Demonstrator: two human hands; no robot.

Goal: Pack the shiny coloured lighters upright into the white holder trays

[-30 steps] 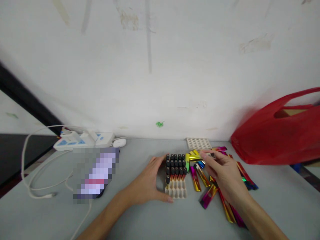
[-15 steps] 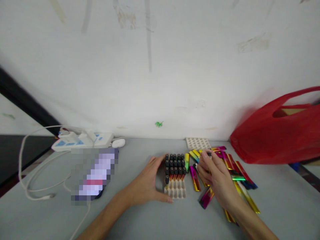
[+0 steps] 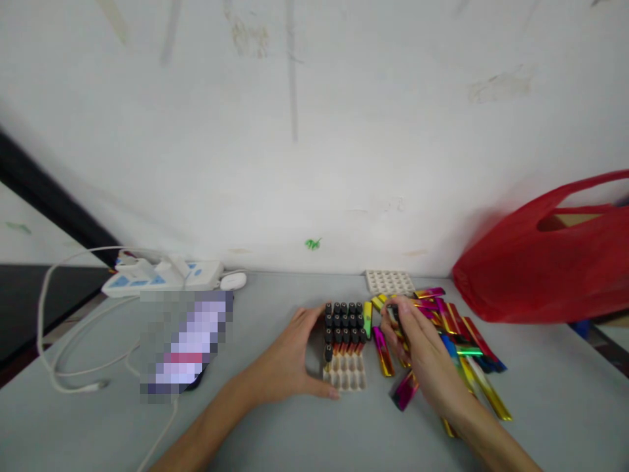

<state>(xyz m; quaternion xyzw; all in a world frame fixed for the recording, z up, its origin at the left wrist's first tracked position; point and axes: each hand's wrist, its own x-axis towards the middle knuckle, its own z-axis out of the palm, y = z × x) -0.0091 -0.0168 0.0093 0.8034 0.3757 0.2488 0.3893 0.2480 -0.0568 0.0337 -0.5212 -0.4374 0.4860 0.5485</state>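
My left hand [image 3: 287,357] cups the left side of a small beige slotted tray [image 3: 346,377], thumb along its front edge. Several black-capped lighters [image 3: 344,324] stand upright in the tray's back rows; the front slots are bare. My right hand [image 3: 422,351] hovers over a scatter of shiny multicoloured lighters [image 3: 462,334] lying flat on the grey table, fingers pinched on a lighter [image 3: 393,311] with a dark cap, just right of the tray. More loose lighters [image 3: 382,351] lie between the tray and my right hand.
A second beige slotted tray [image 3: 390,282] lies against the wall behind the lighters. A red plastic bag [image 3: 545,262] bulges at the right. At the left sit a white power strip [image 3: 162,275], looping white cables [image 3: 59,328] and a blurred-out phone-like object [image 3: 184,344].
My right hand has drawn back left and down from the pile's far edge towards the tray, fingers closing on a lighter. The loose lighters shifted a little. My left hand has stayed on the tray.
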